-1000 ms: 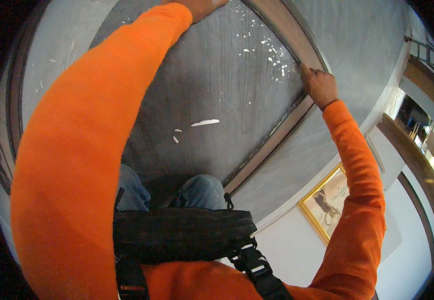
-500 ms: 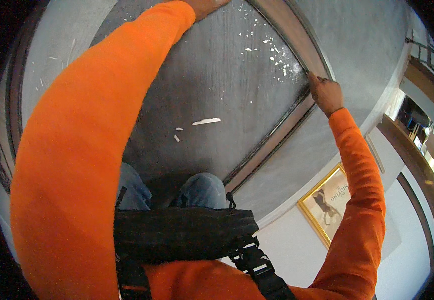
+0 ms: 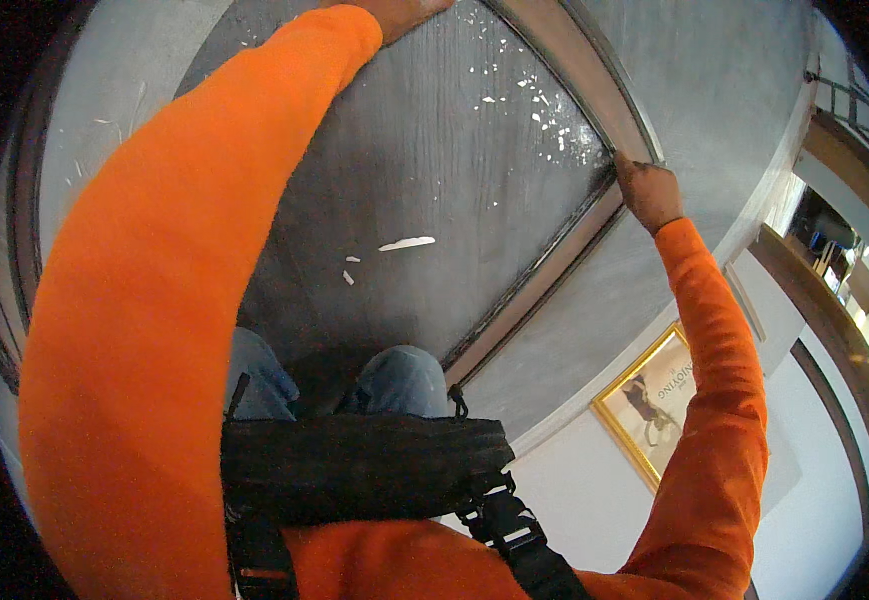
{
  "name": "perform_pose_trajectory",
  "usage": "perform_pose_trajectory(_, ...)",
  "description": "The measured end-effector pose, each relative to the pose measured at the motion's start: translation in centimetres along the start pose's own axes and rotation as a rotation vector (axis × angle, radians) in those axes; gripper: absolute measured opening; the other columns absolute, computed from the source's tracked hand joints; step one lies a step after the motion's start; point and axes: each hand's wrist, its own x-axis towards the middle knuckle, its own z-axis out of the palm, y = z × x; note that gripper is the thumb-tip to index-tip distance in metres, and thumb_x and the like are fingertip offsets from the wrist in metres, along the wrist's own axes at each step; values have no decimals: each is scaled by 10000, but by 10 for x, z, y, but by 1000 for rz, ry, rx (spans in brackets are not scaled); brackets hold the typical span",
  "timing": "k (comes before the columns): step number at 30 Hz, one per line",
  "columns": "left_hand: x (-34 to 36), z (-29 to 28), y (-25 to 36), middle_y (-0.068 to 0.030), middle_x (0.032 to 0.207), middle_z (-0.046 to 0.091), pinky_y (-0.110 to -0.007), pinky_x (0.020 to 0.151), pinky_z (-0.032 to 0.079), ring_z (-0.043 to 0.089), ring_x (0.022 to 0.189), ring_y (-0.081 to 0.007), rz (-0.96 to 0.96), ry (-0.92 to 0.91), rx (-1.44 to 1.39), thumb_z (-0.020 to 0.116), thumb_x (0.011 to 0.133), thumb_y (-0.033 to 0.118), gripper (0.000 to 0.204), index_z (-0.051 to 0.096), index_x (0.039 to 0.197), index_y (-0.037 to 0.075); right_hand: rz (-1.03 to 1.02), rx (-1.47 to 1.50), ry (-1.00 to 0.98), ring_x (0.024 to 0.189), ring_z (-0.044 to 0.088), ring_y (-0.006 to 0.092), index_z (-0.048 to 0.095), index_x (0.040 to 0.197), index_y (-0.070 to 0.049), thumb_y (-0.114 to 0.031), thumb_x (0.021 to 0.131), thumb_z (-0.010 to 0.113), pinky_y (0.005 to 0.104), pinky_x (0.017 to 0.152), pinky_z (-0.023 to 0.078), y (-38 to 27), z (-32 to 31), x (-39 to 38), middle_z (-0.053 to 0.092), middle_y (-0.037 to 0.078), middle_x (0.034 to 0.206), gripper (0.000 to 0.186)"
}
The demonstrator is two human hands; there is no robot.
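A dark wood-grained grey panel (image 3: 395,170) with brown trim (image 3: 555,280) fills the middle, scattered with small white flecks (image 3: 545,110) and a longer white sliver (image 3: 407,243). My left hand (image 3: 405,15) reaches to the panel's top edge, its fingers cut off by the picture edge. Near the right corner of the trim, my right hand (image 3: 647,190) has its fingertips on the inner edge, fingers curled; whether anything is inside them is hidden. Both forearms wear orange sleeves.
My denim-clad knees (image 3: 400,375) and a black strapped pouch (image 3: 360,470) are below. Grey surfaces (image 3: 725,90) flank the panel. A gold-framed picture (image 3: 607,405) is on a white surface at lower right. A brown arched band (image 3: 835,320) and cluttered opening lie at far right.
My right hand has shifted slightly down along the trim since one second ago. My left hand stays at the top edge; the white bits look unmoved on the panel.
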Motion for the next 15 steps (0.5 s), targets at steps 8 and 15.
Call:
perform_pose_trajectory(8, 1, 1, -4, -150, 1474, 451, -484, 1222, 142, 302, 1441, -333, 7, 14, 15, 606, 903, 311, 398, 650, 1255, 132, 18, 42, -11, 702, 687, 335, 562, 1203, -106, -212, 984, 464, 468, 596, 543, -1, 0, 4, 706, 126, 857, 262)
perform_pose_trajectory(15, -4, -1, 1, -146, 1474, 458, -472, 1220, 152, 317, 1435, -329, 14, 12, 24, 604, 901, 322, 411, 648, 1266, 138, 31, 83, 73, 658, 671, 351, 582, 1159, -114, -248, 1012, 414, 483, 574, 534, -5, 8, -4, 695, 141, 786, 260)
